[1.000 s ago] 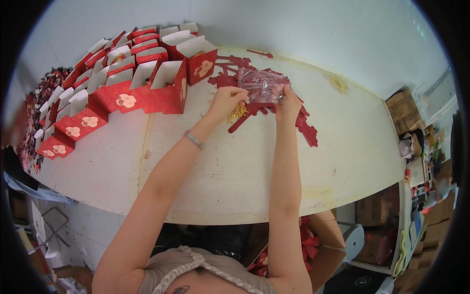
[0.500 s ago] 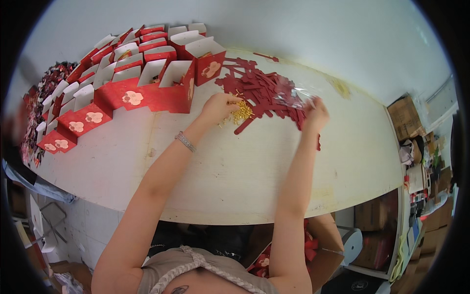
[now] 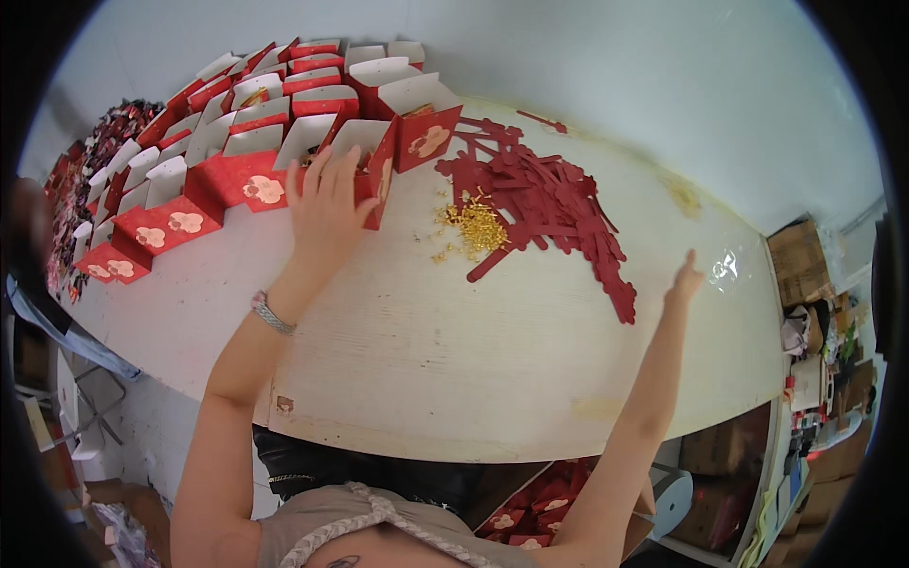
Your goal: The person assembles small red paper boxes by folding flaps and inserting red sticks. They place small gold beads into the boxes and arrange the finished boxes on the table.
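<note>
My left hand is open, its fingers spread over the nearest red box at the right end of the front row. The box has a raised white flap and a pale flower print; whether the fingers press on it I cannot tell. Out to the right, my right hand is stretched over the table with fingers extended and nothing in them. Just beyond it lies a crumpled clear plastic bag. Between my hands are a heap of small gold pieces and a pile of flat dark-red strips.
Rows of open red boxes fill the table's left back. Behind them is a heap of shiny wrapped bits. A wall runs along the back of the white table. Cardboard boxes stand past the right edge.
My left hand has left the gold pieces and moved left to the red boxes. My right hand has moved right and let go of the clear plastic bag, which lies on the table.
</note>
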{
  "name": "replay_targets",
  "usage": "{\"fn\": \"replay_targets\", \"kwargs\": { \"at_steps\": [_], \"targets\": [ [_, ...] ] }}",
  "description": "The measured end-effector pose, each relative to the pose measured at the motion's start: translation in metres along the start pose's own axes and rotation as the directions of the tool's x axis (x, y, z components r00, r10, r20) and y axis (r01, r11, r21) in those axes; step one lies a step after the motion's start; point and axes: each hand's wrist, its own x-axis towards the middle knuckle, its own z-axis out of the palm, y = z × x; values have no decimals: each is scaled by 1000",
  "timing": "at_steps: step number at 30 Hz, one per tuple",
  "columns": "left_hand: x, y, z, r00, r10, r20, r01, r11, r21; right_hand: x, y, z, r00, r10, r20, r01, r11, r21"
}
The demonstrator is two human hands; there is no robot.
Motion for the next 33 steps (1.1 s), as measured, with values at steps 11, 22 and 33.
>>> {"fn": "replay_targets", "kwargs": {
  "at_steps": [11, 22, 33],
  "targets": [
    [-46, -40, -131, 841, 372, 393, -123, 839, -530, -385, -115, 27, -92, -774, 626, 321, 572, 755],
    [-124, -21, -152, 916, -213, 340, 402, 481, -779, -474, -93, -31, 341, -314, 886, -370, 822, 433],
    [-160, -10, -147, 897, 65, 436, 437, 5, -899, -492, -59, -80, 110, -804, 585, 144, 595, 791]
  ]
}}
